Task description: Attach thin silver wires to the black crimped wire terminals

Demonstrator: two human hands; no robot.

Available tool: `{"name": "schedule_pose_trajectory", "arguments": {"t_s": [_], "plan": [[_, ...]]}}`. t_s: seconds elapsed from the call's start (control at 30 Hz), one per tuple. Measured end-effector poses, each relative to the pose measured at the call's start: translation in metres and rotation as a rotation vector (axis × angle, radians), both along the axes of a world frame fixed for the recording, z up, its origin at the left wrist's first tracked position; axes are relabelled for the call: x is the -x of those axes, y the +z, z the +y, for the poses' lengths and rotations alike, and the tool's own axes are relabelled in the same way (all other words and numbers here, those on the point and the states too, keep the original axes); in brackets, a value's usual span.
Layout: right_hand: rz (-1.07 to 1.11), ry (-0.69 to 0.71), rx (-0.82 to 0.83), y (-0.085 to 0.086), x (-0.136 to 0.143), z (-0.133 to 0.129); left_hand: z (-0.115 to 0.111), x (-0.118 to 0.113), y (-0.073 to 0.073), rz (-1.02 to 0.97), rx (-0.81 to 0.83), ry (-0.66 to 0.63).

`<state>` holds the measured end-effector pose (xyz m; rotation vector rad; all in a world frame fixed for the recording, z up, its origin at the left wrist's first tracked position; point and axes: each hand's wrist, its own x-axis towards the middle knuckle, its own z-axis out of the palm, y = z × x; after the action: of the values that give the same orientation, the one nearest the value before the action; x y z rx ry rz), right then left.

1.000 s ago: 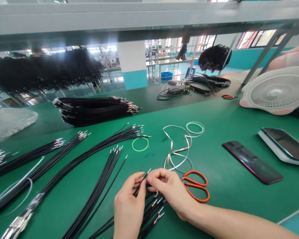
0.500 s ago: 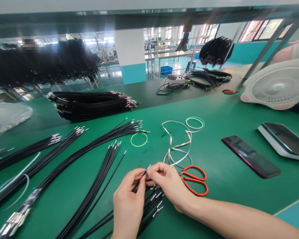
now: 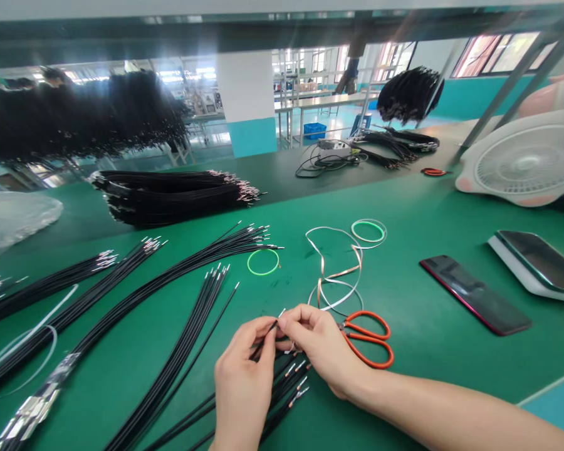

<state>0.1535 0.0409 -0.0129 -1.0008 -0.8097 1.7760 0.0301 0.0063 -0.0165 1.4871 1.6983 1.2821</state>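
Both hands meet at the front middle of the green table. My left hand (image 3: 247, 369) pinches a black cable (image 3: 259, 348) near its pale, stripped end (image 3: 282, 312). Thumb and forefinger of my right hand (image 3: 322, 344) are closed on that same cable's tip, just beside the left fingertips. A thin white strip shows under the right fingers; I cannot tell if it is held. Several black cables with bare ends (image 3: 296, 376) lie beneath the hands. Touching or just behind the right hand are orange-handled scissors (image 3: 369, 338), their blades mostly hidden.
Bundles of black cable (image 3: 169, 291) spread over the left, with a thick coil (image 3: 173, 197) behind. A green ring (image 3: 263, 262) and a tangled white-and-copper strip (image 3: 341, 275) lie ahead. Phones (image 3: 474, 294) and a white fan (image 3: 526, 160) are at right. A shelf edge (image 3: 282, 31) runs overhead.
The hands hold nearly the same pinch on the cable end. The whole view has shifted very slightly; nothing was picked up or put down.
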Motion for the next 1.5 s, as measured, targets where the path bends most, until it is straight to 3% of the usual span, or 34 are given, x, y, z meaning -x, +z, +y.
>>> {"name": "schedule_pose_trajectory", "arguments": {"t_s": [0.83,1.13,1.5], "plan": [[-0.133,0.056,-0.061,-0.002,-0.004,0.004,-0.001,0.000,0.002,0.079,0.004,-0.030],[-0.156,0.089,-0.112,-0.003,-0.005,0.006,0.005,0.008,-0.006,-0.082,0.151,-0.006],[-0.181,0.079,-0.129,-0.003,-0.006,0.007,0.008,0.006,-0.001,-0.159,0.177,0.031]]}}
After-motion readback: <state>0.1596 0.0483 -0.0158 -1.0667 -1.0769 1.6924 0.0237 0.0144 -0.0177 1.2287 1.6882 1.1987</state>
